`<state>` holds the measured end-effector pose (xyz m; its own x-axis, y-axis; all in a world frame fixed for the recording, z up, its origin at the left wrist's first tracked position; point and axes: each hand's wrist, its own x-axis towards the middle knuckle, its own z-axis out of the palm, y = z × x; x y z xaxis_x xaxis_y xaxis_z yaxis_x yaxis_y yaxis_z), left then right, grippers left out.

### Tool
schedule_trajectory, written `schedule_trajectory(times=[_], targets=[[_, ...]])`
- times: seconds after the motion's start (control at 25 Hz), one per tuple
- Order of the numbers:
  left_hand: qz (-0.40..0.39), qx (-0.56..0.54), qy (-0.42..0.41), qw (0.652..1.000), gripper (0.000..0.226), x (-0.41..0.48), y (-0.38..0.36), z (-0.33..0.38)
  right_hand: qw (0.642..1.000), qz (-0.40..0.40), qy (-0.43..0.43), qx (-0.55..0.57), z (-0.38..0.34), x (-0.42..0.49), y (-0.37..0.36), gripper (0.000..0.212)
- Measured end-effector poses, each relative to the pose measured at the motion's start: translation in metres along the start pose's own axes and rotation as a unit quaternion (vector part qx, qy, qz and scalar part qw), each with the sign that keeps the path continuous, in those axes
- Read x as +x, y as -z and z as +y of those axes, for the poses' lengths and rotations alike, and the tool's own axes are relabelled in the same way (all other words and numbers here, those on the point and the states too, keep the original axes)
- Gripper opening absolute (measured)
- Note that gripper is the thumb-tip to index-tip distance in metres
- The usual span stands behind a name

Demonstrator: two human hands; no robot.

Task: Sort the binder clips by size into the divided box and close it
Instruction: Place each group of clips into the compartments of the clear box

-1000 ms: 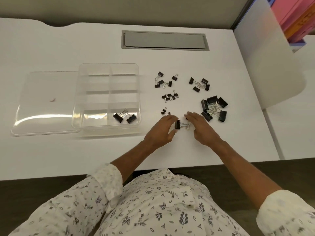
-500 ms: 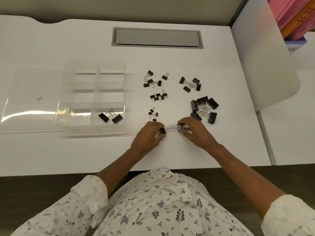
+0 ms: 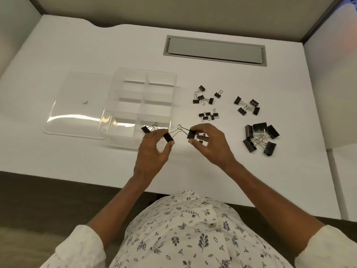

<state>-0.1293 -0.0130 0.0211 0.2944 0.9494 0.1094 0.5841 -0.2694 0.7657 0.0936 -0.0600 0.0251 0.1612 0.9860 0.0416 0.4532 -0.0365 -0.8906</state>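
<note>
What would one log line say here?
left hand: holds black binder clip | right hand: holds black clip | clear divided box: open

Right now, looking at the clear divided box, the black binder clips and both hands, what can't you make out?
- Head view: the left hand covers part of the clear divided box's near-right compartment, so its clip count is unsure.
- Small black clips behind the right hand are mostly hidden.
- Whether the two held medium black clips have their wire handles hooked together is too fine to tell.

Looks like an office cubicle: white table (image 3: 77,45) with a grey cable hatch (image 3: 215,52), partition walls (image 3: 173,10) behind.
</note>
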Motion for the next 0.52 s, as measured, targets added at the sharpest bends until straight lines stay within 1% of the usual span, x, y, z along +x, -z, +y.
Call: schedule_trajectory(times=[0.2,0.28,0.4,0.52], targets=[[0.038,0.001,0.027,0.999,0.042,0.017,0.028,-0.027,0.999,0.001,0.031,-0.029,-0.019,0.032,-0.048,0.031],[0.03,0.014,0.038,0.999,0.047,0.024,0.034,-0.039,0.998,-0.008,0.035,-0.044,-0.025,0.041,-0.063,0.035],[0.006,0.053,0.032,0.998,0.059,0.032,0.038,-0.056,0.995,-0.016,0.048,-0.084,-0.025,0.048,-0.073,0.041],[-0.001,0.037,0.02,0.999,0.055,0.036,0.04,-0.064,0.992,0.025,0.049,-0.109,-0.012,0.041,-0.067,0.032]])
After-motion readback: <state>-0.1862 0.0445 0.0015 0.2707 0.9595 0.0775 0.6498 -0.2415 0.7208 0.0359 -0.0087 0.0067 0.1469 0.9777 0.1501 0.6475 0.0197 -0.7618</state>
